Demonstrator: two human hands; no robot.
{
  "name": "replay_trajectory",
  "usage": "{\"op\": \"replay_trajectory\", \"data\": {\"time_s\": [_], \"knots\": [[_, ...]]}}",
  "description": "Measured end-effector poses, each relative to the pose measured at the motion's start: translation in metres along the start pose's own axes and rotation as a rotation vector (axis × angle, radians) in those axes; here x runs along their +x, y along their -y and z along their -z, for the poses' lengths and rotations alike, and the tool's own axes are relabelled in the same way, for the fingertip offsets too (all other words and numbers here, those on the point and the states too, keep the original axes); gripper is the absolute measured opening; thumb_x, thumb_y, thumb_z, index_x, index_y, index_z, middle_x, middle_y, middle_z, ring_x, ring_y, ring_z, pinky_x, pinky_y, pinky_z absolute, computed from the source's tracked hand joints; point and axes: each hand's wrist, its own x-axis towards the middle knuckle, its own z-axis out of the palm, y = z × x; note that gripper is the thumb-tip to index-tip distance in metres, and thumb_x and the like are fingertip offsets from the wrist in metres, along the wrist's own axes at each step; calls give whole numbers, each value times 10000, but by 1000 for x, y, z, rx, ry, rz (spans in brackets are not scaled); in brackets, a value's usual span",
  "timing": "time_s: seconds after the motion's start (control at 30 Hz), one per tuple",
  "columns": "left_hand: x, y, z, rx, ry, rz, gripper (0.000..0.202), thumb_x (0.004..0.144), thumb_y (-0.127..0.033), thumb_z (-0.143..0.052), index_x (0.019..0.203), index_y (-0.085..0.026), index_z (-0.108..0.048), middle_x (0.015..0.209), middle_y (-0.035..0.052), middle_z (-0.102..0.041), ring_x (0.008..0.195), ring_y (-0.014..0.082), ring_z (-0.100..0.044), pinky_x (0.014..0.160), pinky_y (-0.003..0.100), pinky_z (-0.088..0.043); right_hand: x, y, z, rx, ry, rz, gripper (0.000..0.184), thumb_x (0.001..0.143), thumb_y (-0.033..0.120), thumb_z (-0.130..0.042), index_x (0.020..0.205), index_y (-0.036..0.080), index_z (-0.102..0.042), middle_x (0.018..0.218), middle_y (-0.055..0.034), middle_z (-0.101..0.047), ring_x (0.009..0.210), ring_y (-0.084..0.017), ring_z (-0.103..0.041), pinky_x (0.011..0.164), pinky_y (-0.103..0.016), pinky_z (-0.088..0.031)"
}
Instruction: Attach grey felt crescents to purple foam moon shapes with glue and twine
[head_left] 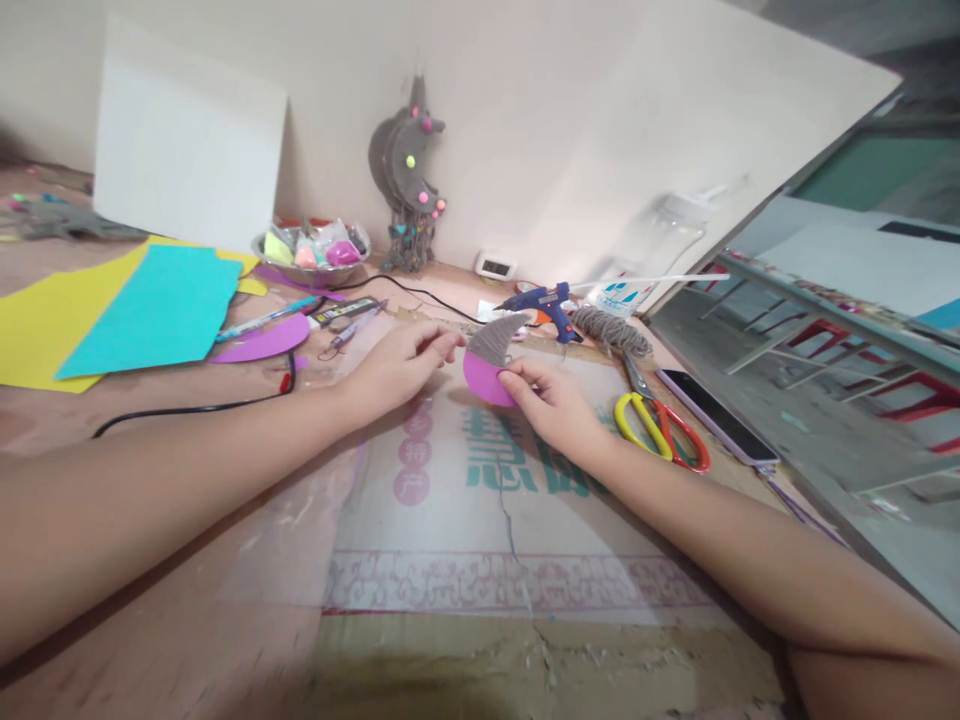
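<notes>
A crescent-shaped card piece [489, 381] is purple on its lower part, and grey yarn [498, 340] wraps its upper part in close rows. Thumb and fingers of my right hand [551, 405] pinch its purple lower right edge. To the left, my left hand [401, 370] has its fingertips pressed together right by the wrapped edge; whatever is between them is too small to make out. Beneath both hands lies a printed cardboard sheet [450, 530] covered by clear plastic. A thin dark line, perhaps a loose strand, runs down over it.
Behind stand a blue glue gun [544, 303], a grey yarn skein [611, 330] and a small clock [496, 265]. Scissors [660, 430] and a phone [718, 415] lie right. Turquoise sheet [157, 310], purple cutout [262, 342], black cable [187, 408] and bowl [311, 272] are left. A moon ornament [409, 165] leans behind.
</notes>
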Motion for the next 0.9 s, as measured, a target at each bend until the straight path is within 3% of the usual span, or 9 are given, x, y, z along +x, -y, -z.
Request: {"op": "replay_trajectory", "data": {"time_s": [0.1,0.2,0.37,0.63,0.9], "knots": [[-2,-3,1,-13,60,-88,375,915,-353,-319,829,-140,-616,764,23,-614,750,136,-559,693,239,-420,0,2,0,-5,12,6,244,879,298,-446,688,171,-529,625,16,-514,601,-112,-472,590,-229,-344],[-4,-5,0,-27,134,-111,323,888,-368,-395,839,-146,-624,778,15,-629,748,137,-553,685,242,-414,1,2,0,-30,32,12,238,878,294,-452,708,168,-560,652,2,-551,638,-125,-510,618,-236,-365],[-3,-5,-1,-8,115,-69,228,851,-310,-463,782,-151,-611,719,-2,-609,709,129,-534,667,241,-397,0,0,0,-91,48,38,262,886,329,-447,712,173,-565,675,-14,-569,657,-138,-509,641,-257,-370],[-2,0,0,40,117,-92,381,911,-363,-319,747,-149,-588,745,19,-608,738,143,-541,685,256,-397,1,1,0,-79,56,33,261,883,318,-447,681,176,-533,654,-11,-540,648,-138,-492,633,-259,-361],[-2,-3,0,60,112,-75,287,872,-332,-417,705,-152,-566,659,-10,-553,652,121,-493,628,245,-366,1,1,0,-80,67,57,265,887,324,-444,680,178,-521,656,-8,-537,651,-135,-494,642,-253,-363]]}}
